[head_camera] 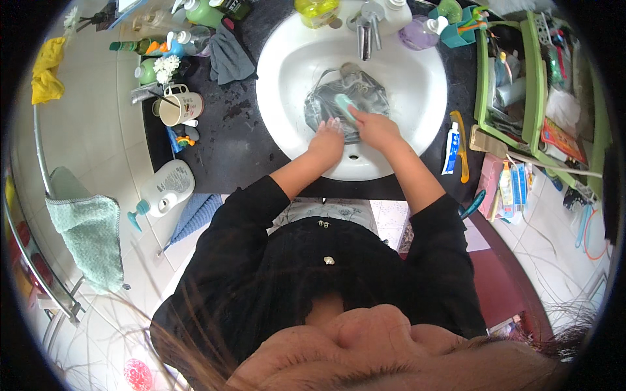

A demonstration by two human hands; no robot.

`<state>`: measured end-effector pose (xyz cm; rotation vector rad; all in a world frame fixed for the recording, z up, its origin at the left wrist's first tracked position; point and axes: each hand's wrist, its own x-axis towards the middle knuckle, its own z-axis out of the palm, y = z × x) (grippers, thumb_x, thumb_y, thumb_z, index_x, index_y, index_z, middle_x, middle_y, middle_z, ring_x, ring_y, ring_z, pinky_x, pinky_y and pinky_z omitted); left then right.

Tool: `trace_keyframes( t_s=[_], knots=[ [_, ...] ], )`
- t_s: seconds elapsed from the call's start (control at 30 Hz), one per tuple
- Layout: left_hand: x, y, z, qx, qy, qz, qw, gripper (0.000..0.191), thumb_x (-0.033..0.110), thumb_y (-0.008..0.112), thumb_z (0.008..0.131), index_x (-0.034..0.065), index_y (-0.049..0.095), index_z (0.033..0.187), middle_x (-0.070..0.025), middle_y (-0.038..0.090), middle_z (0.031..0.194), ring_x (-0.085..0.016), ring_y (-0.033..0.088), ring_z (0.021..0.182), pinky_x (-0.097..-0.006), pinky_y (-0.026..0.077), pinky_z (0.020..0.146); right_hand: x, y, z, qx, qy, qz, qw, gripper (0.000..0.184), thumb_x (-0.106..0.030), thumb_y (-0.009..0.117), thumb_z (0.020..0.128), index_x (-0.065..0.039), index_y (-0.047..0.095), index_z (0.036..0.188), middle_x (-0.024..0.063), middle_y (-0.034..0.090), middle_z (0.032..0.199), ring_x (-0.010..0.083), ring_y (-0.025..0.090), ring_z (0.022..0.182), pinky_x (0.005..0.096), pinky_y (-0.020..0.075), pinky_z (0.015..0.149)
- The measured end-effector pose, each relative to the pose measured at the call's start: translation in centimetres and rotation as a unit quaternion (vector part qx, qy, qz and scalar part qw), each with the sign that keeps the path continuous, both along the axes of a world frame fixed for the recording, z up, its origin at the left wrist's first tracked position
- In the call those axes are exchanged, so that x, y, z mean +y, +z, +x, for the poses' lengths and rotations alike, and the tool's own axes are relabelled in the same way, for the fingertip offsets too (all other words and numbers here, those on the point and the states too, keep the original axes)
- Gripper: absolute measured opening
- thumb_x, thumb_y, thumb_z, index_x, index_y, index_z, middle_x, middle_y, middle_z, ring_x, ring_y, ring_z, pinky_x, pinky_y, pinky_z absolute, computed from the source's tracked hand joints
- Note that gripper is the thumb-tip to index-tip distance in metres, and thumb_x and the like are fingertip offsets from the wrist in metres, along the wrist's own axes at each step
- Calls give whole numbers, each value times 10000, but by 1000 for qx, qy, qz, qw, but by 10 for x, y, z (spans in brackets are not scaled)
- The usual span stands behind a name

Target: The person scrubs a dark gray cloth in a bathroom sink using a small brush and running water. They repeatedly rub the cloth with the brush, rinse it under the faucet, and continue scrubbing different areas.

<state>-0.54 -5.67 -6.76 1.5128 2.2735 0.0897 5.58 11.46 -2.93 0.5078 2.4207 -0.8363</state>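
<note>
In the white washbasin [425, 97] lies a wet, dark grey bag or cloth item [374, 93] with a thin strap and pale lettering. My right hand [379, 129] grips a light green brush [345, 103] whose head lies against the item; its bristles are hidden. Beside it, my left hand [327, 141] rests with wet, whitish fingertips on the item's near left part; whether the fingers pinch it cannot be told. The chrome faucet [366, 34] stands behind the item.
A mug [180, 108], a grey cloth [230, 56] and bottles stand or lie left of the basin. A purple soap bottle [418, 33] is behind right. A toothpaste tube [451, 149], a yellow comb [461, 146] and a green storage rack [530, 93] are at right.
</note>
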Motion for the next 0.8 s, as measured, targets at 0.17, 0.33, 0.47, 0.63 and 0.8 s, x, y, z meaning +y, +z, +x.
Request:
trace_keyframes(
  t_s=[0.17, 0.33, 0.47, 0.63, 0.8],
  knots=[
    [0, 1, -12, -291, 61, -206, 932, 503, 262, 555, 919, -5, 523, 1344, -236, 485, 1414, -323, 421, 1363, -473, 324, 1123, -15, -37, -54, -11, 145, -78, 986, 420, -295, 465, 966, -333, 525, 1380, 124, 670, 1124, 328, 635, 1013, 429, 494, 839],
    [-3, 4, -16, -143, 106, 8, 984, 557, 292, 616, 867, -28, 502, 1308, -256, 571, 1296, -384, 478, 1299, -500, 349, 1105, -13, -59, -65, -26, 14, -20, 999, 475, -260, 484, 937, -333, 500, 1406, 163, 682, 1056, 347, 653, 960, 436, 494, 828],
    [18, 3, -24, -195, 44, -249, 948, 654, 349, 596, 889, 17, 432, 1428, -197, 429, 1479, -309, 379, 1399, -431, 259, 1168, -8, -42, -46, -41, 156, -46, 986, 465, -294, 464, 972, -405, 448, 1423, 136, 677, 1090, 342, 651, 958, 449, 507, 814],
    [14, 4, -18, -179, 91, -125, 972, 705, 367, 590, 892, -68, 391, 1411, -266, 376, 1484, -395, 387, 1371, -452, 264, 1165, -8, -38, -64, -2, 110, 15, 994, 510, -251, 481, 936, -338, 454, 1437, 160, 676, 1085, 352, 649, 987, 455, 486, 881],
    [13, -5, -13, -178, 87, -151, 969, 793, 430, 577, 900, -78, 320, 1453, -254, 318, 1524, -368, 303, 1428, -452, 245, 1172, -16, -55, -69, 24, 24, 24, 999, 548, -216, 484, 919, -303, 431, 1458, 159, 688, 1056, 341, 670, 955, 462, 502, 847]
  ],
)
